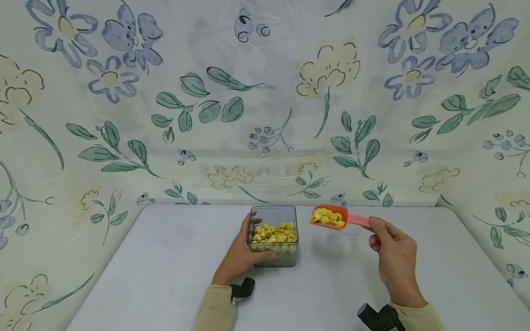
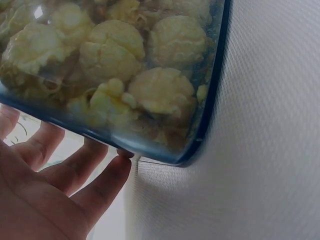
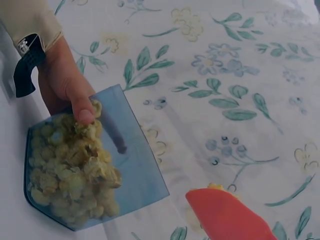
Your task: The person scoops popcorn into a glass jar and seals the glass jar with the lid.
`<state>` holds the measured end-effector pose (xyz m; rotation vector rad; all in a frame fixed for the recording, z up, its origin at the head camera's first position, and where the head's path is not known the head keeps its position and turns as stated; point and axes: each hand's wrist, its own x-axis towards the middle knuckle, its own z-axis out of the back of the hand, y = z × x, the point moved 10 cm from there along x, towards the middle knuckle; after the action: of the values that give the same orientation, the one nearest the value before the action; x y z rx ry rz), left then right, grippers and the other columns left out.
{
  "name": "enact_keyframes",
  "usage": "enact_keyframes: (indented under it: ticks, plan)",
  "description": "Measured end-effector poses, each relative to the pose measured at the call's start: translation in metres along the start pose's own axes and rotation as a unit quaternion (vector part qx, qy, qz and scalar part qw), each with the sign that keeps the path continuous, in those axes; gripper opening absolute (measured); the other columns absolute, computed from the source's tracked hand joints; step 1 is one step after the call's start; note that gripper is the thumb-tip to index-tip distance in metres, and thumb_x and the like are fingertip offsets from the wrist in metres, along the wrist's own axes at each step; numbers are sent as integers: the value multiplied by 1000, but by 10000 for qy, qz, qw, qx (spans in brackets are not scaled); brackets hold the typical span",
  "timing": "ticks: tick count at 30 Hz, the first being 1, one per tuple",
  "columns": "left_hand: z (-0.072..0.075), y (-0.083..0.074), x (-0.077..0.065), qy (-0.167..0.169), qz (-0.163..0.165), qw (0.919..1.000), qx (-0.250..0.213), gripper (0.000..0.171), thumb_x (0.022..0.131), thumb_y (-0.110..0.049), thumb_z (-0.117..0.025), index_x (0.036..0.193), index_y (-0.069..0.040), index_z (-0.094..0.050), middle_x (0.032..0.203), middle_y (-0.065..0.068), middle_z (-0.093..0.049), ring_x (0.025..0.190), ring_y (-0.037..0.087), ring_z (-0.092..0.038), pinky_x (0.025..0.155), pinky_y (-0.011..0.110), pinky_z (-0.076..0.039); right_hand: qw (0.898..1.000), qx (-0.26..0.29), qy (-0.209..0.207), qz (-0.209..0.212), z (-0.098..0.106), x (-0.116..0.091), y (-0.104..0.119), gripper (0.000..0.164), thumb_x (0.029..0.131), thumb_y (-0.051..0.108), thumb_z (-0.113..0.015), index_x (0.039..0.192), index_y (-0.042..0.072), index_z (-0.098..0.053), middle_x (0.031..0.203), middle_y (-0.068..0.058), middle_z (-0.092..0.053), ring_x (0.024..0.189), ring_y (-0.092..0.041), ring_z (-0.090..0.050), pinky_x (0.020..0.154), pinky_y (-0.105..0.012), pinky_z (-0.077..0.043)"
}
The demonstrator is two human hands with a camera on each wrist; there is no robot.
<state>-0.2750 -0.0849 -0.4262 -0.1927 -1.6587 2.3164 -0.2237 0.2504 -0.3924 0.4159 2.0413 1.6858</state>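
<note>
A clear bluish square container (image 1: 275, 257) with yellow popcorn (image 1: 274, 233) inside is gripped by my left hand (image 1: 240, 257), thumb across its front and fingers around the left side. In the left wrist view, fingers (image 2: 102, 192) lie along the container's edge (image 2: 170, 159). My right hand (image 1: 395, 259) pinches the handle of a red-orange scoop (image 1: 345, 215), held above the table to the right of the container. Popcorn (image 1: 327, 218) fills the scoop's bowl. In the right wrist view, the scoop (image 3: 227, 215) shows only in part, apart from the container (image 3: 140, 165); my right hand is out of that frame.
Both hands work over a white table (image 1: 165, 276). Behind it and at the sides hangs a floral-patterned cloth (image 1: 265, 92). Black devices sit on the left wrist (image 1: 243, 288) and the right wrist (image 1: 383, 317).
</note>
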Motion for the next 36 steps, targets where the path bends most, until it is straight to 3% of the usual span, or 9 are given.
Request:
enact_keyframes:
  ticks: [14,21,25,29,36]
  plan:
    - [0,3,0,-30,46,9999,144,113,69,-27,-83,150,-26,-3,148,6,-30,135,27,-27,104,52,-27,9985,397,-372,-31,25,10,0,30,80,28,-72,99,5,-70,76,-1,-66,56,-11,-49,52,-17,-46]
    - [-1,31,9,-156,-68,9996,211,115,67,-34,-83,146,-40,0,146,-6,-31,137,22,-23,106,54,-23,9976,485,-493,2,37,13,2,28,79,27,-72,97,6,-71,76,0,-67,56,-10,-51,52,-16,-48]
    - [-3,36,11,-92,-135,9998,120,114,68,-37,-82,145,-43,2,146,-11,-29,138,21,-19,105,55,-23,9970,585,-503,-53,43,16,2,25,80,26,-72,96,7,-71,76,0,-68,56,-9,-52,53,-16,-48]
    - [-5,33,11,40,-108,9999,50,113,71,-34,-81,145,-43,4,148,-9,-26,138,22,-18,105,54,-24,9971,546,-524,-78,48,18,2,20,81,26,-71,94,10,-72,76,1,-68,56,-9,-52,53,-16,-48]
    - [-6,9,3,270,0,9996,21,113,75,-27,-78,148,-29,7,151,4,-22,139,27,-17,107,53,-22,9973,424,-598,-23,53,21,2,25,82,25,-71,97,6,-71,75,0,-67,57,-9,-52,52,-16,-48]
